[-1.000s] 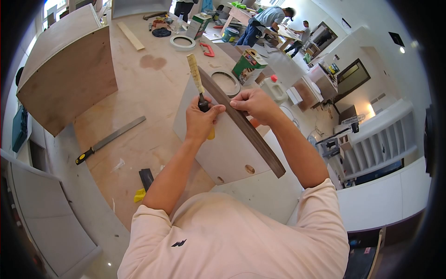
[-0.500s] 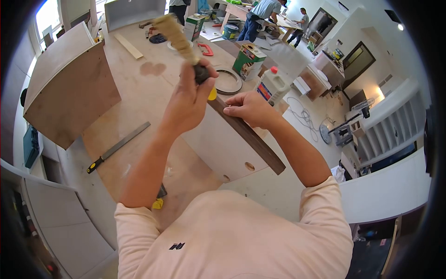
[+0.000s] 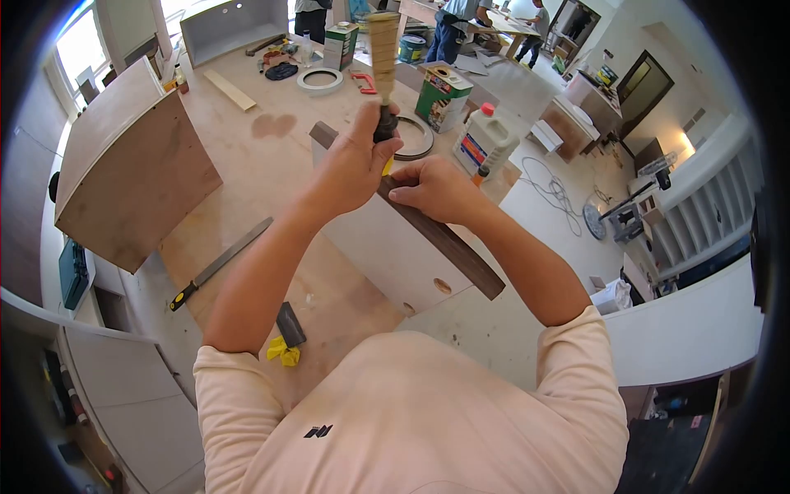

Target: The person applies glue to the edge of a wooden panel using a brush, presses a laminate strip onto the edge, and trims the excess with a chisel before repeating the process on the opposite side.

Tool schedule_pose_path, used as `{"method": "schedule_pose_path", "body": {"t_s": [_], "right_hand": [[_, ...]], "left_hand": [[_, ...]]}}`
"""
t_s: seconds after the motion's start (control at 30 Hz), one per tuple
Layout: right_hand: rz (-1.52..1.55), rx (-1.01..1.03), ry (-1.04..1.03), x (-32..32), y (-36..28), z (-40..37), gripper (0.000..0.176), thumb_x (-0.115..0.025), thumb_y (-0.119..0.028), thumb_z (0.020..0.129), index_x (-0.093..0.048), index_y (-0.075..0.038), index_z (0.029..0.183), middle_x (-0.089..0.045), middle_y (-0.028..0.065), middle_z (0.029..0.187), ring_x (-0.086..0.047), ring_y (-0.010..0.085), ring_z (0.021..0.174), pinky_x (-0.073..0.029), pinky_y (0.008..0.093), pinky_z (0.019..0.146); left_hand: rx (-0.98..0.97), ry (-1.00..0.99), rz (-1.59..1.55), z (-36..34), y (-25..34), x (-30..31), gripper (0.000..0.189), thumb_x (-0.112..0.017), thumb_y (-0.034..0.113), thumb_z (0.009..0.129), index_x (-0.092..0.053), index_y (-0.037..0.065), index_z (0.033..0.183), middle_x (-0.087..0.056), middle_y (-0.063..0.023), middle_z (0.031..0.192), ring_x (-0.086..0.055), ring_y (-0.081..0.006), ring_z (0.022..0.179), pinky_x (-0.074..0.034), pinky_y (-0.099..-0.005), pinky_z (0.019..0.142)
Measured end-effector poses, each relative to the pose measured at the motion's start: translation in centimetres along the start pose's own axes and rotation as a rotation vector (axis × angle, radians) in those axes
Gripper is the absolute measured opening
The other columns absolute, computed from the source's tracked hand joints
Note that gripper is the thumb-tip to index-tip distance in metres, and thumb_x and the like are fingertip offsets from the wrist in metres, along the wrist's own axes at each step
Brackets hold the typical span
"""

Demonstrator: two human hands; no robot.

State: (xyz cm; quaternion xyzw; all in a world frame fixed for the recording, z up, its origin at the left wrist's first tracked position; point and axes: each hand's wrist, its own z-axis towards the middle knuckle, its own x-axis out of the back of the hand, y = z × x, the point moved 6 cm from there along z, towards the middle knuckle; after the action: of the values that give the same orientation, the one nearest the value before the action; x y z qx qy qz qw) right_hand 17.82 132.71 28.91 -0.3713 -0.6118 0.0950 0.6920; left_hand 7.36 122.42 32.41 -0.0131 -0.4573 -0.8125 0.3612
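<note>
A white panel (image 3: 387, 259) with a dark brown wood-grain edge (image 3: 453, 247) stands on edge in front of me. Above this edge my left hand (image 3: 350, 169) is closed around the dark end of a hammer-like tool (image 3: 383, 62). The tool's tan, wrapped-looking handle points up and is blurred. Something yellow shows just below that hand. My right hand (image 3: 436, 191) rests at the brown edge, thumb and fingertips pressed together; whatever they pinch is too small to make out. To the left lies a file (image 3: 222, 262) with a black and yellow handle.
A curved wooden cabinet piece (image 3: 136, 181) stands at the left. Behind the panel are a white jug (image 3: 485, 144), a green can (image 3: 442, 99) and rolls of edging (image 3: 320, 81). A dark block (image 3: 290, 324) lies near my body. Other people (image 3: 451, 33) are in the background.
The tool's handle has swung from leaning left to nearly upright. My left hand has moved slightly right, closer to my right hand, which stays at the brown edge. The view has shifted slightly.
</note>
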Motion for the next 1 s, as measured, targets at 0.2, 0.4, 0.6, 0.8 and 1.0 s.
{"method": "schedule_pose_path", "body": {"t_s": [0.2,0.4,0.6,0.8,1.0], "right_hand": [[0.006,-0.011,0.005,0.0,0.3,-0.4,0.038,-0.073,-0.024,0.081,-0.073,0.000,0.110,-0.073,0.0195,0.094,-0.071,0.0276,0.085,-0.054,0.0354,0.080],[0.031,-0.025,0.005,-0.1,0.5,-0.6,0.039,-0.074,-0.026,0.081,-0.073,0.002,0.109,-0.073,0.0199,0.094,-0.071,0.0274,0.085,-0.054,0.0353,0.080],[0.055,-0.051,-0.015,0.2,0.9,-0.6,0.038,-0.075,-0.025,0.082,-0.073,0.002,0.109,-0.074,0.0187,0.094,-0.071,0.0248,0.083,-0.053,0.0345,0.080],[0.060,-0.086,-0.002,0.1,0.8,-0.8,0.032,-0.078,-0.018,0.084,-0.073,0.002,0.109,-0.074,0.0082,0.090,-0.065,0.0116,0.079,-0.051,0.0292,0.073],[0.118,-0.107,-0.029,-0.4,1.3,-0.7,0.035,-0.079,-0.020,0.084,-0.072,0.004,0.109,-0.074,0.0081,0.090,-0.065,0.0128,0.079,-0.051,0.0294,0.073]], "left_hand": [[0.119,-0.033,0.114,0.3,-0.1,1.1,0.034,-0.063,0.010,0.098,-0.045,0.005,0.126,-0.064,-0.0078,0.099,-0.065,-0.0167,0.092,-0.050,-0.0310,0.081],[-0.019,0.150,-0.114,0.7,2.7,3.2,0.033,-0.065,0.009,0.096,-0.048,0.007,0.124,-0.065,-0.0113,0.097,-0.066,-0.0179,0.088,-0.052,-0.0330,0.082],[-0.024,0.130,-0.034,0.1,2.0,2.4,0.031,-0.063,0.004,0.097,-0.048,0.005,0.124,-0.066,-0.0080,0.098,-0.063,-0.0139,0.088,-0.052,-0.0292,0.082],[0.080,0.072,0.039,-0.5,0.9,1.7,0.032,-0.062,0.004,0.097,-0.047,0.004,0.125,-0.067,-0.0077,0.101,-0.065,-0.0137,0.092,-0.052,-0.0287,0.083],[0.052,0.182,-0.062,-1.4,-0.5,1.9,0.033,-0.064,0.007,0.097,-0.047,0.006,0.125,-0.068,-0.0077,0.102,-0.065,-0.0141,0.094,-0.051,-0.0289,0.084]]}}
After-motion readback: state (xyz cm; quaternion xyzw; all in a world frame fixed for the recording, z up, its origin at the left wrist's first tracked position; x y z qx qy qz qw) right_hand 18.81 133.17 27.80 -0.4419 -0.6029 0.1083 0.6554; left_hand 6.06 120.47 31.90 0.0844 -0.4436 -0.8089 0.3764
